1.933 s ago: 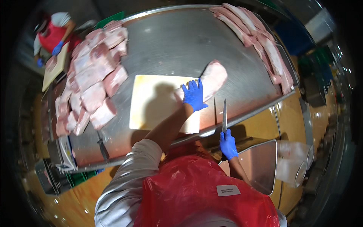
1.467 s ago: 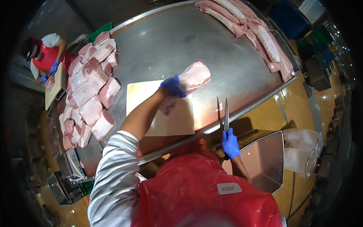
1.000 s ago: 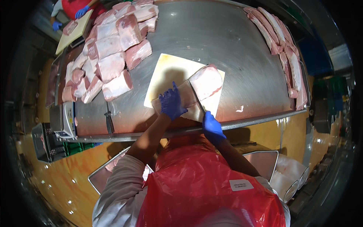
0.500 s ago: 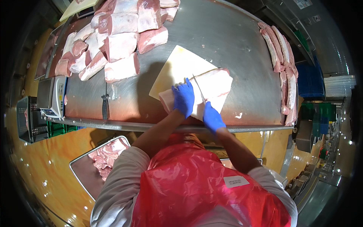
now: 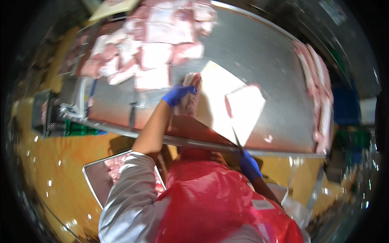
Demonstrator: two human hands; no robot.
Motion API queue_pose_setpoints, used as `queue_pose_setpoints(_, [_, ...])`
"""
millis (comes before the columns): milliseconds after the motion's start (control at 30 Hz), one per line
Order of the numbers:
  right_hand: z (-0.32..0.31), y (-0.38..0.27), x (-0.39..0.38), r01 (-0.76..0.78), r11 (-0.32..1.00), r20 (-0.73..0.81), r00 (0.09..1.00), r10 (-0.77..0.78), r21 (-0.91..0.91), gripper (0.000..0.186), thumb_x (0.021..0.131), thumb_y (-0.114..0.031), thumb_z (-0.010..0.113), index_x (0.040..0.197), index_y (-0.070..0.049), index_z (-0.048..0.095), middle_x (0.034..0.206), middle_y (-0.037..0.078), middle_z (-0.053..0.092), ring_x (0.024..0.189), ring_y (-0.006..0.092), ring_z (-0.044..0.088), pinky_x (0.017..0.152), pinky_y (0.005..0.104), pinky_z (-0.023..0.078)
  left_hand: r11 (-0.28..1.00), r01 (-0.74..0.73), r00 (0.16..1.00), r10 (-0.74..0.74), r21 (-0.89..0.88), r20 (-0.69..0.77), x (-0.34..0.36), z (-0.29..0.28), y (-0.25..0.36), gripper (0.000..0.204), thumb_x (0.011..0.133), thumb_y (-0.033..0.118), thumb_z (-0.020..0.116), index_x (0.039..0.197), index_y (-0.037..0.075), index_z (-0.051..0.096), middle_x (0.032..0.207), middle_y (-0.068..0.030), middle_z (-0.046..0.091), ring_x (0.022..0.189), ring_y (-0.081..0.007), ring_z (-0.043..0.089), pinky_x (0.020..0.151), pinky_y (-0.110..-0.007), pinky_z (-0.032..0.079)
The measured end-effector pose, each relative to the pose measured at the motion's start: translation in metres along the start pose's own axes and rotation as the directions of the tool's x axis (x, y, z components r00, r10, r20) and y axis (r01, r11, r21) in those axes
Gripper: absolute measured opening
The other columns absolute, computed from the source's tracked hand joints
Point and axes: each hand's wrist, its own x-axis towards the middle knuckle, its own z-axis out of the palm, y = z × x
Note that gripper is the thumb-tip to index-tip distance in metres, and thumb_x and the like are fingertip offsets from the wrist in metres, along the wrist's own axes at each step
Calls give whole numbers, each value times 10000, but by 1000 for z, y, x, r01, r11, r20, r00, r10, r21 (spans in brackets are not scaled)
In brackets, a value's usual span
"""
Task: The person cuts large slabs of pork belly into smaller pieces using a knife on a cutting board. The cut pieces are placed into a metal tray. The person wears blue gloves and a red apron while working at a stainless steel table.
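Observation:
My blue-gloved left hand (image 5: pixel 177 95) grips a streaked pink slab of meat (image 5: pixel 189 106) at the left edge of the white cutting board (image 5: pixel 212 87). A pale-topped piece of meat (image 5: pixel 244 102) lies on the board's right part, its pink face turned left. My blue-gloved right hand (image 5: pixel 249 164) is closed on a knife (image 5: pixel 236 137) by the table's near rim, blade pointing up onto the board. The picture is smeared by motion.
A pile of meat pieces (image 5: pixel 156 54) covers the steel table's (image 5: pixel 267 60) back left; long strips (image 5: pixel 322 103) line its right end. A scale (image 5: pixel 79 99) and sharpening steel (image 5: pixel 131 113) sit front left. A tray of meat (image 5: pixel 95 178) stands below, crates (image 5: pixel 79 127) left.
Earlier the meat was drawn onto the board and the knife laid across it. Now it is in two pieces: my left hand has moved one leftward, and my right hand has pulled back toward me.

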Motion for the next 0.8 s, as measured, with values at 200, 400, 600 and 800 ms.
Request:
queue_pose_setpoints(200, [-4, -4, -22, -242, 894, -163, 933, 321, 378, 199, 1033, -228, 508, 1050, -35, 466, 905, 339, 651, 860, 542, 623, 684, 587, 484, 867, -415, 890, 322, -276, -323, -85, -103, 80, 450, 898, 331, 745, 1284, 128, 632, 1019, -71, 690, 931, -183, 669, 797, -354, 572])
queue_pose_setpoints(400, [-6, -7, 20, -82, 890, -262, 940, 218, 448, 196, 1040, -198, 508, 1063, -18, 434, 856, 330, 627, 761, 546, 586, 635, 579, 432, 822, -263, 401, 569, 505, -718, -42, -184, 140, 481, 873, 311, 753, 1159, -47, 605, 944, -148, 701, 830, -252, 699, 699, -372, 569])
queue_pose_setpoints(600, [12, -1, 60, -92, 851, -269, 926, 263, 517, 212, 1053, -244, 482, 1071, -36, 442, 713, 187, 576, 520, 266, 554, 460, 449, 459, 223, -84, 840, 540, 971, -51, 56, 183, 27, 908, 895, 560, 580, 1566, 30, 274, 1464, -307, 433, 1360, -425, 446, 1077, -716, 301])
queue_pose_setpoints(800, [-22, -14, 15, -262, 658, -132, 864, 486, 706, 226, 1045, -230, 493, 1075, -10, 450, 761, 265, 633, 614, 413, 629, 545, 496, 474, 123, -17, 870, 490, 992, -46, 81, 312, 11, 1112, 858, 578, 687, 1642, 179, 6, 1497, -396, 343, 1362, -566, 382, 1058, -758, 246])
